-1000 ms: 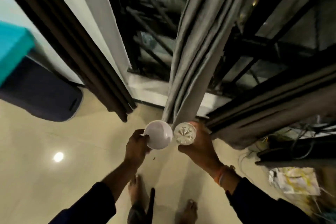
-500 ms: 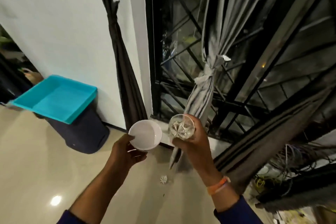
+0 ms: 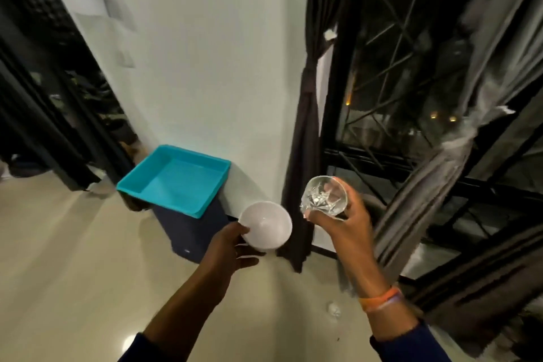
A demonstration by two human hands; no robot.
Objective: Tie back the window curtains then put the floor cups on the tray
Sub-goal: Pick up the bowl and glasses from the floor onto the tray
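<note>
My left hand (image 3: pixel 227 247) grips a white cup (image 3: pixel 266 225) by its side, mouth tilted toward me. My right hand (image 3: pixel 342 219) holds a clear cut-glass cup (image 3: pixel 324 194), raised a little higher and to the right. Both cups are in the air over the floor. A turquoise tray (image 3: pixel 176 176) rests on a dark blue box (image 3: pixel 191 232) against the white wall, left of and beyond the white cup. The dark curtain (image 3: pixel 305 114) hangs tied at the window's left edge. The grey curtain (image 3: pixel 446 161) is knotted at the right.
A black window grille (image 3: pixel 390 97) fills the right side. More dark curtain folds (image 3: pixel 484 279) pile at the lower right. A small white scrap (image 3: pixel 333 309) lies on the glossy beige floor (image 3: pixel 73 258). A dark doorway (image 3: pixel 44 97) opens at left.
The view has swung up and to the left, from the floor to the wall. Both hands have carried the cups leftward, and the tray now lies near the white cup.
</note>
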